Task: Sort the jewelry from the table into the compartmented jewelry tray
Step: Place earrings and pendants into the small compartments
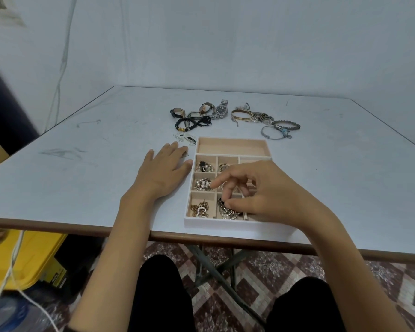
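Observation:
The compartmented jewelry tray sits near the table's front edge, its long far compartment bare, its small cells holding earrings and pearl pieces. My right hand hovers over the tray's right cells; its thumb and fingers are curled down onto a dark chain piece in the front middle cell. My left hand lies flat on the table just left of the tray, covering a small packet. Watches, black bead bracelets and bangles lie behind the tray.
A silver bangle and a grey bead bracelet lie at the back right. Small clear packets lie by the tray's far left corner. A wall stands behind the table. A yellow bin stands under the table's left.

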